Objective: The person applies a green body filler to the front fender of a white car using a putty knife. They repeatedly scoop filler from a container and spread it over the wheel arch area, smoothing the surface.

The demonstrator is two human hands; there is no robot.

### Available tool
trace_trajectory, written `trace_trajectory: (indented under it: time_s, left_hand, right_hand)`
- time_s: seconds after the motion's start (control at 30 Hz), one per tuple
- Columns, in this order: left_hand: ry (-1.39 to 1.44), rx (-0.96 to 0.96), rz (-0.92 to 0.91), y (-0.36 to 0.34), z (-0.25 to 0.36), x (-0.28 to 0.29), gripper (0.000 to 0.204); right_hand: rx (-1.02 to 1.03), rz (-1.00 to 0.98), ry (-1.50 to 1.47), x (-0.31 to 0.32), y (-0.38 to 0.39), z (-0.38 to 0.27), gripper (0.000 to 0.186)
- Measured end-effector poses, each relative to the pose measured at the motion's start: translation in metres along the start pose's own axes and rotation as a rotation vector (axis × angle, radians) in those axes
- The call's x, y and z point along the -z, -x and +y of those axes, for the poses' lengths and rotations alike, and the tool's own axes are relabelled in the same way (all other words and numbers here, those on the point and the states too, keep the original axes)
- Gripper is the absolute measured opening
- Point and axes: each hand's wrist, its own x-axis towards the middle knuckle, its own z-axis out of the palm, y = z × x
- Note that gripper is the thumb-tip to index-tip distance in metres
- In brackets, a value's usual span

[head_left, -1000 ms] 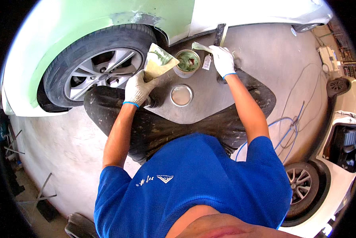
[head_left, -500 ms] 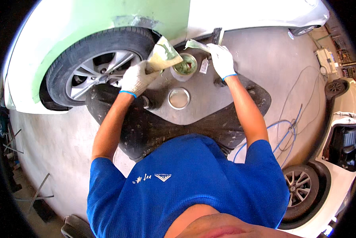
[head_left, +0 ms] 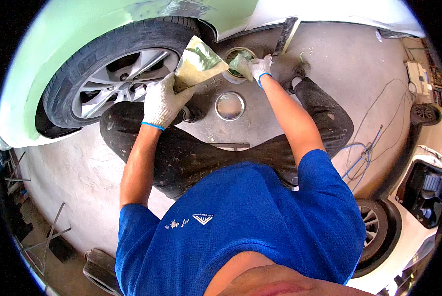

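Note:
My gloved left hand (head_left: pixel 166 101) grips a pale yellow spreader board (head_left: pixel 200 70) smeared with green paste, beside the car wheel (head_left: pixel 120 79). My gloved right hand (head_left: pixel 259 66) is closed on a green-coated scraper (head_left: pixel 242 65), whose blade is over the open tin of green filler (head_left: pixel 236 53); the board and scraper partly cover the tin. A round metal lid (head_left: pixel 229 105) lies on the floor between my legs. The green-and-white car body (head_left: pixel 73 34) curves above the wheel, with a scuffed patch at the arch.
A dark strip (head_left: pixel 285 37) lies beside the car's sill. Cables and a blue hose (head_left: pixel 366 153) loop on the right floor (head_left: pixel 339 59). A second white car (head_left: pixel 398 256) is at the right edge, metal stands (head_left: pixel 51 237) and a loose tyre (head_left: pixel 97 271) at the lower left.
My right hand has moved leftward, bringing the scraper down over the tin. My left hand still holds the board, slightly shifted. The view has shifted a little and my right foot shows more.

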Motion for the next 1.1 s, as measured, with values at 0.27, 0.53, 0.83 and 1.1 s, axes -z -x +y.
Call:
trace_trajectory:
  time_s: [0.27, 0.53, 0.83, 1.1]
  left_hand:
    - [0.011, 0.053, -0.039, -0.009, 0.001, 0.005, 0.041]
    - [0.027, 0.039, -0.063, -0.013, -0.007, -0.004, 0.039]
    - [0.035, 0.041, -0.051, -0.009, -0.003, -0.002, 0.039]
    - [0.075, 0.02, -0.083, -0.012, 0.005, 0.001, 0.044]
  right_hand:
    - [-0.154, 0.119, 0.147, -0.023, -0.01, -0.008, 0.027]
    - [-0.061, -0.011, 0.112, -0.01, 0.001, -0.036, 0.03]
    - [0.217, 0.267, 0.231, 0.009, -0.013, -0.003, 0.027]
    - [0.605, 0.13, 0.393, 0.065, 0.015, -0.032, 0.021]
